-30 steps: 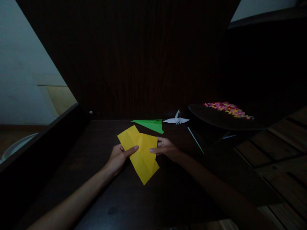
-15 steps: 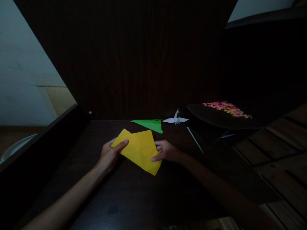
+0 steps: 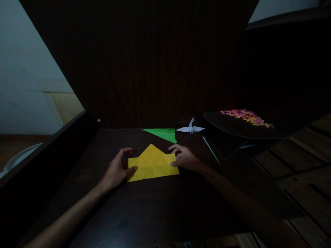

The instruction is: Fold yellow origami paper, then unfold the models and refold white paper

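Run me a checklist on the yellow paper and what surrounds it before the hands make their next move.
1. Left hand touching the yellow paper: ok, thumb at its left end.
2. Right hand touching it: ok, thumb at its right end.
3. Yellow paper free of creases: not ok, crease lines show on it.
4. Yellow paper apart from the green folded paper: ok, a dark gap shows between them.
5. White paper bird apart from the right hand: ok, it sits beyond the hand.
6. Underside of the yellow paper in order: cannot tell, it is hidden.
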Tool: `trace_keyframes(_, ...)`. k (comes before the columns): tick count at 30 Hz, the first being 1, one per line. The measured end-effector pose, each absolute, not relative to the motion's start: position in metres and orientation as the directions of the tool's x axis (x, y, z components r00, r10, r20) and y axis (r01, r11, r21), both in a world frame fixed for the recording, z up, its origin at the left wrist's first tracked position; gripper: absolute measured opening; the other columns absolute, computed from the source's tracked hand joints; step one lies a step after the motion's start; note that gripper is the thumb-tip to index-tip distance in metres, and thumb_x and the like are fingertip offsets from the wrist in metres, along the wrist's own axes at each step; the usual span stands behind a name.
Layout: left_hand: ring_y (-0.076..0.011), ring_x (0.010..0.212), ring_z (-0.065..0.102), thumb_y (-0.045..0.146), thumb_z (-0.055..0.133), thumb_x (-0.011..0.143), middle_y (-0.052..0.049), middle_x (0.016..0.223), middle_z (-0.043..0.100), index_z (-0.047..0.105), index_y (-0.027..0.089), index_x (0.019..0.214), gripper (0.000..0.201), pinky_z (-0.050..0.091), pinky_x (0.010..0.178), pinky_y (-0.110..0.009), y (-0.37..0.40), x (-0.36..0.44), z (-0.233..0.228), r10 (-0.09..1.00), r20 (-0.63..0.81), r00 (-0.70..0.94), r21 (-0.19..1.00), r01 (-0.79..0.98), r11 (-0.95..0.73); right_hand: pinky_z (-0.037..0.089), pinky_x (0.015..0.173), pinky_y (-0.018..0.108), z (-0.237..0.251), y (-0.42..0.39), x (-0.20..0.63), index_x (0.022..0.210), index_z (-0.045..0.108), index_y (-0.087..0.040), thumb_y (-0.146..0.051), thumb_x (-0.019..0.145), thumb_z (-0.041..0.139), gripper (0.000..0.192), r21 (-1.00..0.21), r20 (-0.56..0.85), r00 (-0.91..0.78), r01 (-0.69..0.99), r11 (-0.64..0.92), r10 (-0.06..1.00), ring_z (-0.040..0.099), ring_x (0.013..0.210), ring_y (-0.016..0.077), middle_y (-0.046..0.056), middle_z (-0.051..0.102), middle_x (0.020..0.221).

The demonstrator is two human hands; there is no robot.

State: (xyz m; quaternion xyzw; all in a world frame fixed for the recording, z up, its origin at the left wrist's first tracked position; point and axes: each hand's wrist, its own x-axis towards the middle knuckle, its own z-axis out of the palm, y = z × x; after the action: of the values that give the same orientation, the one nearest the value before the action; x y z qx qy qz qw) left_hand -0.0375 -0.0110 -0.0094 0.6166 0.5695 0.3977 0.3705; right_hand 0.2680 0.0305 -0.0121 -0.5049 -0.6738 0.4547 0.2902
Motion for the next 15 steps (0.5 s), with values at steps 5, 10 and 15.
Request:
trace_keyframes(5,-0.0309,0.116,0.054,0.023,0.067,0.078,-0.013,0.135,0.048,0.061,0.024,0.120,0.043,0.050,0.091,-0.049,-0.013,-0.040,-0.003,0.903,0.281,0.324,0.559,0.710,-0.429,0.049,0.059,0.025,-0.007,0.024,0.268,0.107,0.063,-0.018,-0.009,0.059,0.078,0.052,-0.747,0.077,-0.349,0.600,0.286,0.934,0.056,0.063,0.0094,0.002,0.060,0.099)
trace_keyframes(10,-0.0286,0.125,0.045,0.007,0.052,0.087,-0.008,0.140,0.050,0.062,0.028,0.123,0.043,0.043,0.100,-0.052,-0.015,-0.033,0.011,0.737,0.222,0.639,0.366,0.645,-0.670,0.045,0.094,0.047,-0.001,0.018,0.272,0.108,0.067,-0.021,-0.011,0.067,0.078,0.043,-0.555,0.215,-0.493,0.648,0.521,0.843,0.052,0.111,0.0259,0.009,0.057,0.118)
trace_keyframes(15,-0.0254,0.127,0.045,0.001,0.045,0.090,-0.007,0.143,0.051,0.055,0.025,0.133,0.050,0.043,0.101,-0.045,-0.015,-0.022,0.005,0.605,0.165,0.779,0.288,0.549,-0.785,0.043,0.099,0.045,-0.006,0.012,0.270,0.111,0.069,-0.020,-0.003,0.082,0.060,0.035,-0.458,0.277,-0.675,0.533,0.711,0.684,0.046,0.118,0.0248,0.010,0.057,0.126)
